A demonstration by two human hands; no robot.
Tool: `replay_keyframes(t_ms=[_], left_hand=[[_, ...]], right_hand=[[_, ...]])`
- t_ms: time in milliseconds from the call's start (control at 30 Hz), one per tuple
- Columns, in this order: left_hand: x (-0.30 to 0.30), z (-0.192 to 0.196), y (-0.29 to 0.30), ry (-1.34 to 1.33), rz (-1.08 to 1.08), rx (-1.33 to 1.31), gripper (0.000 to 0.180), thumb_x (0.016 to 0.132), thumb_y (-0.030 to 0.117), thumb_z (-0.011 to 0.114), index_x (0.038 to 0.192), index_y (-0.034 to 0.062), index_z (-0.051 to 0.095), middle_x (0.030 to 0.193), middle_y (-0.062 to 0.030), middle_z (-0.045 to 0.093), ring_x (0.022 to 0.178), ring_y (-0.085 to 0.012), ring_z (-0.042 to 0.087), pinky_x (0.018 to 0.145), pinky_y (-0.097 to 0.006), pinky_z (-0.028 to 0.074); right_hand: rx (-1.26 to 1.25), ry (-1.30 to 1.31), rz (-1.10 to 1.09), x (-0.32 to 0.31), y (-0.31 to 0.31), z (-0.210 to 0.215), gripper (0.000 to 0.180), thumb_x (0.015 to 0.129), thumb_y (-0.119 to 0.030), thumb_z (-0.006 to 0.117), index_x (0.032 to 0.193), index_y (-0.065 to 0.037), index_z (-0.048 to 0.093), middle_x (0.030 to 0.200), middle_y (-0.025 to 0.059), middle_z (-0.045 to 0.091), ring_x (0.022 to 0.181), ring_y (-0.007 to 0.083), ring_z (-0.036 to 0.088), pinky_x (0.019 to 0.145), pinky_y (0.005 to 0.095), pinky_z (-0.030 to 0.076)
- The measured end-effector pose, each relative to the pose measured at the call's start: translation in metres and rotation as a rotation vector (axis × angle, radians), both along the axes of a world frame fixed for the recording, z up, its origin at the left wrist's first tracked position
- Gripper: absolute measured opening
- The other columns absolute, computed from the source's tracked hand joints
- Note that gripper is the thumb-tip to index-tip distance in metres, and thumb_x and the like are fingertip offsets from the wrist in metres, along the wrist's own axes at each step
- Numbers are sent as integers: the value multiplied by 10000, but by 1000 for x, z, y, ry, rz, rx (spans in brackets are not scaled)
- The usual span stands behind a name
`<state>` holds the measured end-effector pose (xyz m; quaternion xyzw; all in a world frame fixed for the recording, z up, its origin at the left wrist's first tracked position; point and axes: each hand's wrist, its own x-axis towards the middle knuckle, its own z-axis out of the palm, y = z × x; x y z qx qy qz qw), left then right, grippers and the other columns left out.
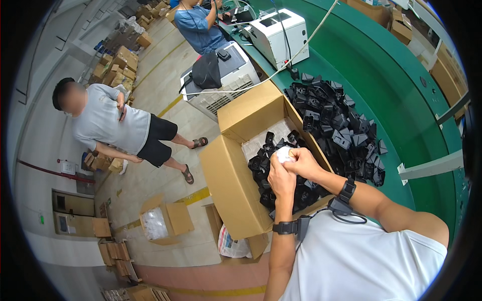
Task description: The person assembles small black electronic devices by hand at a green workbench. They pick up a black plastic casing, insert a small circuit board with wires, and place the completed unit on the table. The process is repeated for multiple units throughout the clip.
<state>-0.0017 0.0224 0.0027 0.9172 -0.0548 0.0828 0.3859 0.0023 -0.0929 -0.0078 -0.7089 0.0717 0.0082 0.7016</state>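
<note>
Both my hands meet above an open cardboard box (241, 200). My left hand (281, 176) is closed round a small white crumpled piece (284, 154), too small to name for sure. My right hand (305, 164) pinches the same piece from the right side. Below and around the hands, many small black plastic parts (258, 168) lie loose inside the box. A large heap of similar black plastic housings (339, 135) is spread over the green table (384, 85), just right of the box. Dark straps with small devices circle both my wrists.
A white machine (281, 37) stands at the table's far end, near a person in blue (198, 27). A white cooler-like unit (221, 80) with a black cloth is behind the box. Another person (118, 118) stands at left. Open cartons (168, 220) sit on the floor.
</note>
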Motion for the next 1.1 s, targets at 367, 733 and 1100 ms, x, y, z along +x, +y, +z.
replay_keyframes(t_ms=[367,733,1100], left_hand=[[-1,23,14,266,-117,-297,395,899,28,660,1276,-70,593,1014,-233,717,716,-217,742,611,-291,580],[11,-30,20,3,275,-292,197,739,-44,735,882,-26,601,788,-165,710,733,-249,710,692,-360,546],[-12,0,10,266,35,-799,226,907,-29,630,1119,-106,627,1149,-171,654,792,-182,697,662,-315,625]], right_hand=[[-201,-122,-120,4,-11,-2,366,685,-54,669,585,-38,318,534,58,317,529,98,345,478,334,328],[-114,-195,322,-10,-10,-1,266,748,-136,759,759,-36,513,662,11,510,596,92,487,532,293,394],[-266,-270,-69,10,-8,0,261,640,26,582,616,-20,327,536,120,322,498,178,321,470,338,305]])
